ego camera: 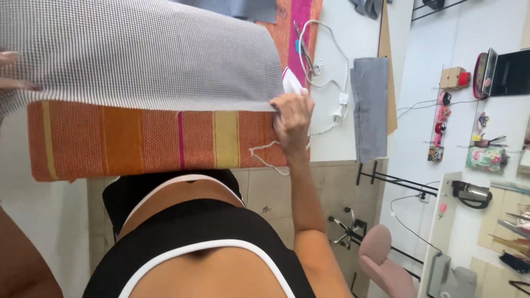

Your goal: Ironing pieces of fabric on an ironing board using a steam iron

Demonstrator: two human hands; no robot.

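While the grey checked cloth [143, 52] stretches lengthwise between them, the right hand [291, 118] pinches its near corner and the left hand [12, 72] grips the opposite edge.

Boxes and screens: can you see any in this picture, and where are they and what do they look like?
Small box: far right on the white surface, cardboard brown, cube-shaped, with a red thing beside it.
Dark screen: right edge, flat black rectangle, blank, next to a pink-rimmed case.
White tag: on the white cord right of the right hand, small rectangle; too small to make out more.
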